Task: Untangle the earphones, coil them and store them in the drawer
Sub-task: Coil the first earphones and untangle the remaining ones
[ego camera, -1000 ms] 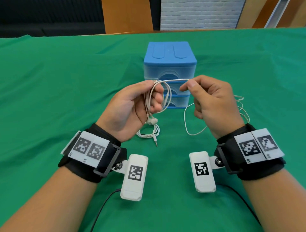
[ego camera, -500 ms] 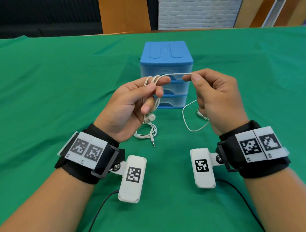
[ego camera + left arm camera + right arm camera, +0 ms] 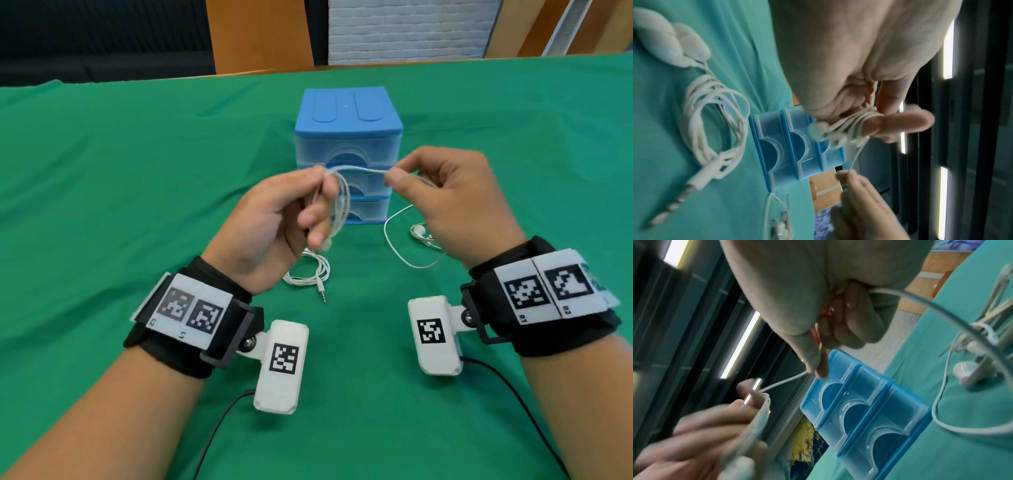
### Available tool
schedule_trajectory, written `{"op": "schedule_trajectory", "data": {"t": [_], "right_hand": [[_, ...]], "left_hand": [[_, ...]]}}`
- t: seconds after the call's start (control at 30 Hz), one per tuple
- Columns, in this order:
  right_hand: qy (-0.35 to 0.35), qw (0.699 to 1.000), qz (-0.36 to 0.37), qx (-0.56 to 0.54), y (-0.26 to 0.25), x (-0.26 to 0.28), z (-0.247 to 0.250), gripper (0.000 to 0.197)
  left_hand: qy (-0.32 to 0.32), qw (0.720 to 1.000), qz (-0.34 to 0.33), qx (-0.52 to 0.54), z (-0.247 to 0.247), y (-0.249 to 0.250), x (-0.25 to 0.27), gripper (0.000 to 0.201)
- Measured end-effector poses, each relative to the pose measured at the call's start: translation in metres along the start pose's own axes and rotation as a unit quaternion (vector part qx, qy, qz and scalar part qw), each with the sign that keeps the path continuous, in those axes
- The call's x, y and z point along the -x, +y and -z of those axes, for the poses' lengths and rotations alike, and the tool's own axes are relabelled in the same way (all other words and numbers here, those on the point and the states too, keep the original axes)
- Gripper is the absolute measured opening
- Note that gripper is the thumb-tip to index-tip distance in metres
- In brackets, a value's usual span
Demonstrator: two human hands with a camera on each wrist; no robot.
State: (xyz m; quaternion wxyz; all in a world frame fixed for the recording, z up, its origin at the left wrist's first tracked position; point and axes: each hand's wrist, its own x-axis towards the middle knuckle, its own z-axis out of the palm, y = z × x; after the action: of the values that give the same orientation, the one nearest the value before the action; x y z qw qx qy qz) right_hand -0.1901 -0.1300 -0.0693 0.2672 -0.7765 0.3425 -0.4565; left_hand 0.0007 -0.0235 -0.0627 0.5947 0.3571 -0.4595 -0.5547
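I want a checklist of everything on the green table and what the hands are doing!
Surface: green cloth covering the table.
Job's things: white earphones, part looped on left fingers, rest trailing on the cloth; blue drawer unit, three drawers closed.
Clutter: a second coiled earphone set with plug, lying on the cloth.
Grips: left hand holds the loops; right hand pinches the cord.
Cables: black leads from wrist cameras.
Surroundings: brick wall, wooden panels.
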Motion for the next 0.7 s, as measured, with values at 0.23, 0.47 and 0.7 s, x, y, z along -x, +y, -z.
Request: {"op": "schedule_trajectory", "data": {"t": [0.23, 0.47, 0.7], "right_hand": [[-0.296, 0.946, 0.057, 0.123, -0.045, 0.010, 0.000, 0.015], [-0.357, 0.906, 0.115, 0.195, -0.092, -0.007, 0.020, 0.022], [-0.211, 0.960, 0.108, 0.151, -0.076, -0.037, 0.037, 0.032]], "left_hand": [[0.079, 0.987, -0.110, 0.091, -0.003, 0.000, -0.005, 0.037], [0.038, 0.985, -0.108, -0.127, -0.009, -0.004, -0.001, 0.029], [-0.053, 0.989, -0.088, -0.106, -0.011, 0.004, 0.005, 0.038]]}}
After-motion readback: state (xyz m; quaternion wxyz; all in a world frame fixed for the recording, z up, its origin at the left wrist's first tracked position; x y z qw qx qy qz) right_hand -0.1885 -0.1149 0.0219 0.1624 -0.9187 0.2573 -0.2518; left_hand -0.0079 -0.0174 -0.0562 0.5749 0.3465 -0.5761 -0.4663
